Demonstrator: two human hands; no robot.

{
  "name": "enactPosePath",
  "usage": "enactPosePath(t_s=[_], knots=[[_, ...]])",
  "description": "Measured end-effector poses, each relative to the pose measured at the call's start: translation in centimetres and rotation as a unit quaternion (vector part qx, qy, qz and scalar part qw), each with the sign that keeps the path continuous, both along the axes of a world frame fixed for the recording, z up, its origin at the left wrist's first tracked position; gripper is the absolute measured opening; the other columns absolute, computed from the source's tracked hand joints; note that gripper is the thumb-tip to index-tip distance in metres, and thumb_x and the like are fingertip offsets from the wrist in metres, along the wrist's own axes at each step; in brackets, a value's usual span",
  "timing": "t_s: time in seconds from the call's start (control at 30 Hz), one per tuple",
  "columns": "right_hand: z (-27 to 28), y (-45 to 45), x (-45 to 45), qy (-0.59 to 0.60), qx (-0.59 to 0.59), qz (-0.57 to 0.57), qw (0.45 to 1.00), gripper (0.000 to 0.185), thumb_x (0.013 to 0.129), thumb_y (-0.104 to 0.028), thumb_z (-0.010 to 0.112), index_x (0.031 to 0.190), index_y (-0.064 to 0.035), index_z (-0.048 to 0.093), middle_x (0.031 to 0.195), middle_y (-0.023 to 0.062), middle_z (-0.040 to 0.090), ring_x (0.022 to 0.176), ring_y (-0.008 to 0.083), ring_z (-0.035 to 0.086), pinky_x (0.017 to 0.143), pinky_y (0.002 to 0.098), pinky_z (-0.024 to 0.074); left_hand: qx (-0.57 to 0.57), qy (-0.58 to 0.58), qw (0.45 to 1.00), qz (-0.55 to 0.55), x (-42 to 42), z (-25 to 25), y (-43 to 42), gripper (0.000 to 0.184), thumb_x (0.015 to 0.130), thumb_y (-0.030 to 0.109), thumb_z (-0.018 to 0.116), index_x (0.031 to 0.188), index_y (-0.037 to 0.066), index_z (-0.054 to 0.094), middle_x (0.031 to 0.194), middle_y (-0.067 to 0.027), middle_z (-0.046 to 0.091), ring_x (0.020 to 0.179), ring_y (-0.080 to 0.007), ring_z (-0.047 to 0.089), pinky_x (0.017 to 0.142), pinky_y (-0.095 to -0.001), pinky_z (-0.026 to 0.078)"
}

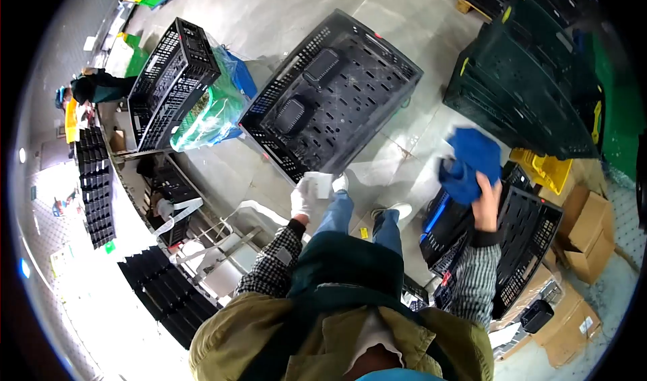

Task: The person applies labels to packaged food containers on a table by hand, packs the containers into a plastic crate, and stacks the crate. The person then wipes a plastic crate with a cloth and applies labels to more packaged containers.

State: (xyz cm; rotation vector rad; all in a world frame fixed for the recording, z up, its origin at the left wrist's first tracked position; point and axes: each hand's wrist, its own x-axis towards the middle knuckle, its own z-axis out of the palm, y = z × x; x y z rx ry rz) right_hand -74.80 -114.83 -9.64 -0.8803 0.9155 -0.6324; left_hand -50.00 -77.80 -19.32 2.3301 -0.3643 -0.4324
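Observation:
My left hand (302,200), in a white glove, is closed at the edge of a small white square piece (321,185), whose exact kind I cannot make out. It is just beyond the near corner of a large black crate (397,61). Inside that crate are two small black trays, one tray (321,66) farther off and the other tray (292,115) nearer. My right hand (486,204), ungloved, grips a bunched blue cloth (476,150), slightly smeared by motion. The cloth hangs above the right-hand crates.
More black crates stand at the left (172,88) and lower right (529,229). Tall dark green crates (519,78) are stacked upper right. A yellow bin (542,169), cardboard boxes (588,229) and black tray stacks (162,290) surround me. Another person (101,86) is at far left.

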Motion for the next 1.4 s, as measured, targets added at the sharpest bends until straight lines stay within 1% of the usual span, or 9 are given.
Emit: enactPosePath(t_s=[0.13,0.2,0.33,0.53,0.9,0.97,1.03,1.2,1.4], knots=[[-2.0,-3.7,18.9,0.052,-0.173,0.143,0.973,0.059,0.083,-0.02,0.068,0.13,0.0052,0.044,0.123,0.0144,0.055,0.108,0.0205,0.055,0.093,0.0293,0.0432,0.069,-0.027,0.993,0.096,6.8,-3.2,3.8,0.027,0.091,0.027,0.053,0.104,0.004,0.062,0.112,-0.02,0.06,0.105,-0.036,0.057,0.087,-0.04,0.045],[-9.4,-3.9,27.1,0.201,-0.491,0.172,0.83,0.065,0.076,-0.021,0.071,0.132,-0.0009,0.045,0.123,0.0235,0.052,0.114,0.0325,0.051,0.098,0.0367,0.0407,0.101,-0.073,0.985,0.124,10.3,-6.4,7.6,0.028,0.092,0.027,0.052,0.099,0.002,0.063,0.118,-0.0208,0.057,0.114,-0.0378,0.052,0.095,-0.0401,0.042],[-17.1,-6.4,37.8,0.484,-0.532,0.3,0.627,0.09,0.072,-0.038,0.075,0.144,-0.019,0.025,0.144,0.0184,0.03,0.126,0.0426,0.036,0.1,0.0525,0.0371,-0.063,-0.038,0.984,0.163,14.8,-10.5,4.6,0.018,0.087,0.018,0.059,0.094,0.002,0.064,0.139,-0.0242,0.041,0.128,-0.0377,0.039,0.103,-0.0419,0.034],[-30.5,0.5,43.7,0.592,-0.46,0.353,0.56,0.071,0.082,-0.051,0.061,0.142,-0.0302,0.03,0.151,0.0104,0.016,0.133,0.0387,0.025,0.091,0.0681,0.0352,0.098,-0.193,0.976,0.025,15.2,-10.0,3.5,0.01,0.079,0.009,0.061,0.086,0.008,0.068,0.145,-0.0244,0.032,0.133,-0.0528,0.022,0.109,-0.0563,0.02],[-26.4,14.8,34.3,0.247,-0.604,0.658,0.377,0.016,0.08,-0.024,0.057,0.09,-0.0159,0.068,0.121,0.0053,0.052,0.115,0.0259,0.042,0.081,0.0457,0.0403,0.135,-0.138,0.98,0.057,16.6,-12.1,-9.1,0.015,0.074,0.018,0.07,0.088,0.017,0.075,0.143,-0.0072,0.042,0.126,-0.042,0.038,0.1,-0.044,0.037],[-25.9,8.4,36.5,0.312,-0.452,0.535,0.642,0.024,0.077,-0.028,0.065,0.092,-0.0091,0.064,0.102,0.0097,0.062,0.1,0.0282,0.055,0.085,0.0397,0.0434,0.14,-0.077,0.984,0.073,17.0,-10.8,-9.4,0.012,0.077,0.018,0.069,0.087,0.014,0.075,0.139,-0.009,0.045,0.122,-0.0379,0.041,0.099,-0.0393,0.039],[-25.7,-0.5,37.4,0.387,-0.381,0.41,0.733,0.024,0.082,-0.028,0.062,0.094,-0.0071,0.064,0.097,0.0135,0.063,0.1,0.031,0.057,0.09,0.0419,0.0435,0.148,-0.065,0.984,0.076,17.4,-9.3,-8.7,0.012,0.079,0.017,0.067,0.086,0.01,0.074,0.132,-0.0124,0.051,0.114,-0.0351,0.046,0.098,-0.039,0.04],[-30.0,-12.8,35.2,0.539,-0.601,0.401,0.433,0.02,0.092,-0.023,0.046,0.111,-0.024,0.054,0.128,0.0071,0.042,0.11,0.0331,0.045,0.079,0.0444,0.051,0.182,-0.16,0.97,0.019,17.1,-5.4,1.1,0.02,0.078,0.009,0.062,0.098,0.007,0.065,0.118,-0.0166,0.059,0.105,-0.0307,0.057,0.091,-0.041,0.043],[-32.0,-13.6,34.4,0.508,-0.62,0.407,0.438,0.04,0.084,-0.007,0.05,0.122,-0.0202,0.049,0.131,0.0131,0.041,0.113,0.0405,0.042,0.097,0.0457,0.0383,0.076,-0.132,0.979,-0.135,18.1,-4.5,-9.3,0.03,0.079,0.013,0.059,0.106,0.0,0.062,0.131,-0.0193,0.05,0.126,-0.0378,0.041,0.107,-0.0489,0.029]])
